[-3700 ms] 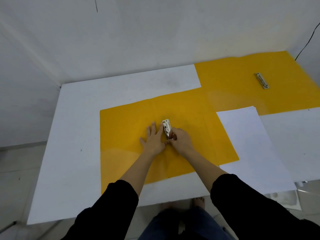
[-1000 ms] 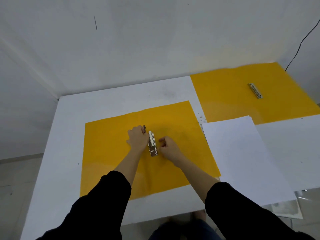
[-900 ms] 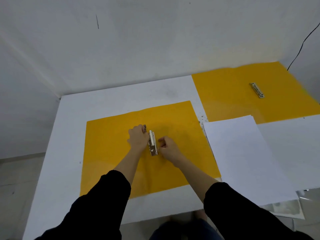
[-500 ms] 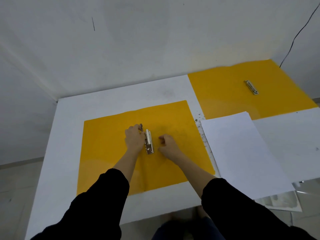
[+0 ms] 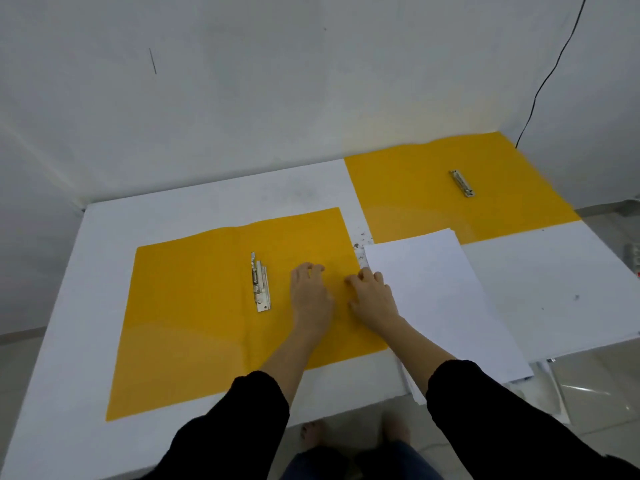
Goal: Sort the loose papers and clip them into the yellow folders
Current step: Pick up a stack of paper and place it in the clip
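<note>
The left hand rests on the right half of the near yellow folder, fingers loosely bent with the tips on the folder, grasping nothing. The right hand lies across this folder's right edge, its curled fingers at the left edge of the paper stack. Whether it pinches a sheet, I cannot tell.

The near folder lies open and flat on the white table. Its metal clip runs along the centre fold, just left of the left hand and apart from it. The paper stack sits just right of the folder. The stack's left edge touches or overlaps the folder's right edge, and its near end overhangs the table's front edge. A second yellow folder lies open behind and to the right, against the wall, with its own clip.

Bare table shows left of the near folder, behind it up to the wall, and in front of it along the table's front edge.

Count: two folders, two clips, one paper stack.
</note>
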`<act>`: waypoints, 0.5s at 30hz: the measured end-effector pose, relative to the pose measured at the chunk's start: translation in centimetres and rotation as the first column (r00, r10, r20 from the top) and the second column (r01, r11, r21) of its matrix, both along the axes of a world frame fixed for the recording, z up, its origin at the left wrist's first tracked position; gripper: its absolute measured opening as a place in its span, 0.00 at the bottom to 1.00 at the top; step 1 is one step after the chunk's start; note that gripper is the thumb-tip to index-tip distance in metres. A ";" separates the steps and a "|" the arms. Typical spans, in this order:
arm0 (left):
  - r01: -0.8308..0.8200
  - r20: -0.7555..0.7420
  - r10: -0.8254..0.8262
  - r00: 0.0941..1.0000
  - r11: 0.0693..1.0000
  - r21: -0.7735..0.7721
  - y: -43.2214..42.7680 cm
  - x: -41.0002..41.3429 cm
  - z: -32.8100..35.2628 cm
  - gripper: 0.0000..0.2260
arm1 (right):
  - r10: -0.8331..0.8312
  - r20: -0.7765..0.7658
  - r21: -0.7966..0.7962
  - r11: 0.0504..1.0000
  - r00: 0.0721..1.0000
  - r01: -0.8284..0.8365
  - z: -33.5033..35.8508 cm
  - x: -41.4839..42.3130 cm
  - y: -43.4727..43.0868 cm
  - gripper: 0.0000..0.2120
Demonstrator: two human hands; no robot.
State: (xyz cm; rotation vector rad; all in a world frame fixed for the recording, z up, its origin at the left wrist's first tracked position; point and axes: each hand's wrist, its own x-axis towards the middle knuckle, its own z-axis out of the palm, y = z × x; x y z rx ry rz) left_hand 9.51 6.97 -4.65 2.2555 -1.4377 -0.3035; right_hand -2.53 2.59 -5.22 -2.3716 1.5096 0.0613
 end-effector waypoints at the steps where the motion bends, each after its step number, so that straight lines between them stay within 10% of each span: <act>1: 0.029 -0.023 -0.029 0.999 1.000 0.008 -0.2 -1.4 0.0 0.17 | -0.025 -0.007 -0.021 0.999 1.000 0.025 0.0 -0.9 -0.3 0.17; 7: 0.098 -0.288 -0.048 0.956 0.982 0.162 -1.3 -7.8 0.0 0.09 | -0.197 -0.046 -0.087 0.977 0.979 0.193 -0.8 -6.3 -1.5 0.21; 15: -0.027 -0.235 0.105 0.966 0.949 0.315 -3.1 -12.5 -0.4 0.18 | -0.272 -0.010 -0.084 0.959 0.962 0.270 -0.9 -11.0 -3.0 0.24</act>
